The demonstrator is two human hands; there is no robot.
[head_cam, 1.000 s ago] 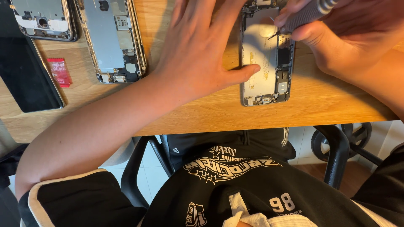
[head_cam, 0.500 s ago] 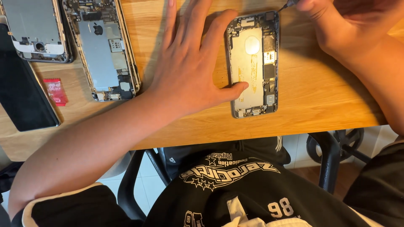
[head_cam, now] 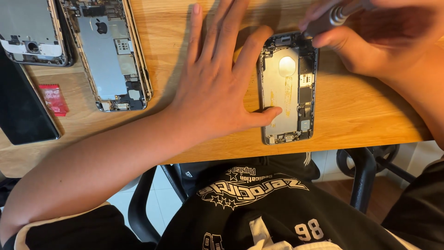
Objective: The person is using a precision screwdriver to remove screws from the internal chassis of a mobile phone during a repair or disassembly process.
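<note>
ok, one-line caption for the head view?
Left hand steadies opened phone on wooden desk; right hand applies screwdriver at its top.

Left hand (head_cam: 217,88) flat beside opened phone shell (head_cam: 289,88), right hand (head_cam: 370,41) with screwdriver (head_cam: 335,16) at its top edge.

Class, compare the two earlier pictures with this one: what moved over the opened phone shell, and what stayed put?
The right hand, gripping the grey metal screwdriver, shifted its tip from the mid-right edge to the top right corner of the opened grey phone shell. The left hand stayed flat, thumb on the shell. The other opened phones and the small red packet stayed put.
</note>
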